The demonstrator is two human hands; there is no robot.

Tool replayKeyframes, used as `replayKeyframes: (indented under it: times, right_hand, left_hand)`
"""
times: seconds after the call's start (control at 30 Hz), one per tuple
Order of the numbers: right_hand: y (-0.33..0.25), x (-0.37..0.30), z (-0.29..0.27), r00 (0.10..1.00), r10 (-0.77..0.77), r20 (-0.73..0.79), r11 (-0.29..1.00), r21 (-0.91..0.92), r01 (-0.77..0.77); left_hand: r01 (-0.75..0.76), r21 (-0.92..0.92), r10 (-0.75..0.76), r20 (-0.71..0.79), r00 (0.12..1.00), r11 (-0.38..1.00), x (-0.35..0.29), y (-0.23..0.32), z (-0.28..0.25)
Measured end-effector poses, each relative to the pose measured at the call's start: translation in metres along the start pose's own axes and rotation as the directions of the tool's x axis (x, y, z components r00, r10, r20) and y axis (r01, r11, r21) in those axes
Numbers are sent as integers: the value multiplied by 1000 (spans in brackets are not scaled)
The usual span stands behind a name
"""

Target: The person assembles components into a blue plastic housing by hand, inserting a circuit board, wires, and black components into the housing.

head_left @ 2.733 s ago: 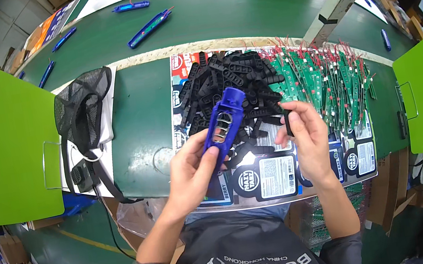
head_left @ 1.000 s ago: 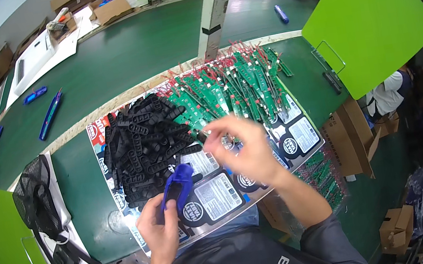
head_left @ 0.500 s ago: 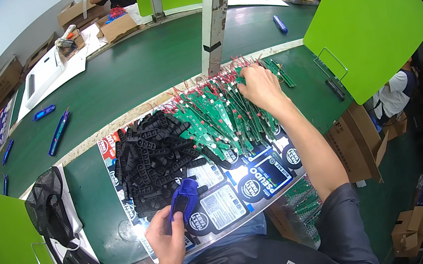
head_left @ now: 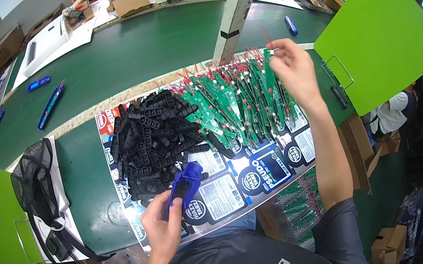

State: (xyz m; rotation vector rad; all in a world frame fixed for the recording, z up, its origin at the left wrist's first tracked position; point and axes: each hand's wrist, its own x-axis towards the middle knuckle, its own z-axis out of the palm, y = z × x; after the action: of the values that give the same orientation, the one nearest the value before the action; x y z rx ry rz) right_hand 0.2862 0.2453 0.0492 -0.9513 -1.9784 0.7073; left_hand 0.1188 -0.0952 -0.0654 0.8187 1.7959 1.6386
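My left hand [head_left: 161, 225] is closed around a blue-purple plastic casing [head_left: 191, 175] with a black piece inside it, above the near edge of a printed sheet [head_left: 218, 196]. Between the fingers of my right hand [head_left: 296, 71] is a narrow green circuit board [head_left: 269, 72] with a thin red wire sticking up from its end. Below that hand spreads a pile of similar circuit boards [head_left: 232, 107] with red wires at their far ends. Left of them lies a heap of black ribbed plastic parts [head_left: 152, 137].
A metal post [head_left: 237, 14] rises behind the boards. Bright green panels [head_left: 382, 41] flank the bench. A black mesh bag [head_left: 36, 179] rests at the left. On the far green surface lie several blue pen-shaped devices [head_left: 51, 105]. Cardboard boxes [head_left: 357, 153] stand at the lower right.
My right hand has lifted from the far edge of the board pile and moved right, with one circuit board in its fingers. The left hand keeps its hold on the casing. The view has shifted slightly.
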Motion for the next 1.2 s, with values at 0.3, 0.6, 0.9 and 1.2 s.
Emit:
replayKeyframes:
  times: [0.3,0.6,0.9,1.2]
  right_hand:
    - [-38,-78,35,921,174,349,712,601,-363]
    - [-80,-122,56,873,89,479,768,525,-367]
    - [-105,-155,87,939,-167,299,841,541,-23]
    - [-98,-156,105,948,-243,207,875,469,122]
  left_hand:
    - [90,-104,-84,61,995,991,8,8,2]
    - [197,-324,-180,80,980,925,11,9,-3]
    - [90,-527,-58,77,995,845,16,11,9]
    - [122,-566,-68,115,991,815,16,20,9]
